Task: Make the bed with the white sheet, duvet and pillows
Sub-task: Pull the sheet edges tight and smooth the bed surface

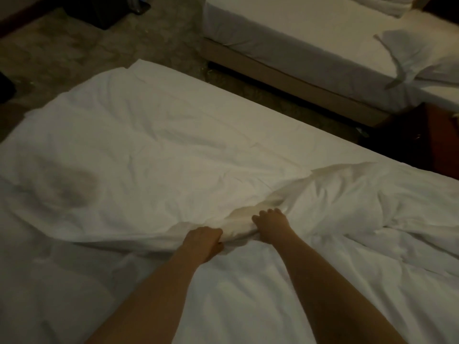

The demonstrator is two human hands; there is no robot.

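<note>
White cotton fills nearly the whole view: a duvet [154,155] lies across a bed [248,294], seen from above by a person leaning over it in dim light. Both bare forearms reach forward. The left hand [205,240] is clenched around a bunched fold of the duvet's near edge, knuckles up. The right hand [269,223], just beside it, has its fingers [267,213] curled into the same ridge of fabric, grasping it.

Beyond the fingers the duvet spreads fairly flat toward the far corner of the bed, creased and slightly askew. To the right of the fingers it is heaped in rumpled folds [367,199]. Nearer than the fingers, under the forearms, lies smoother white cloth (probably the sheet, though this cannot be told for certain).

No pillow is seen on this bed. Far beyond the right fingers stands a second bed [285,28], with a limp white pillowcase [407,50] on it and folded white linen [395,6] at its far end. Dark patterned carpet [119,38] lies between the two beds.

Judging by this, the task looks roughly midway: the duvet is on but still needs pulling straight and smoothing, and the pillows remain to be placed.
</note>
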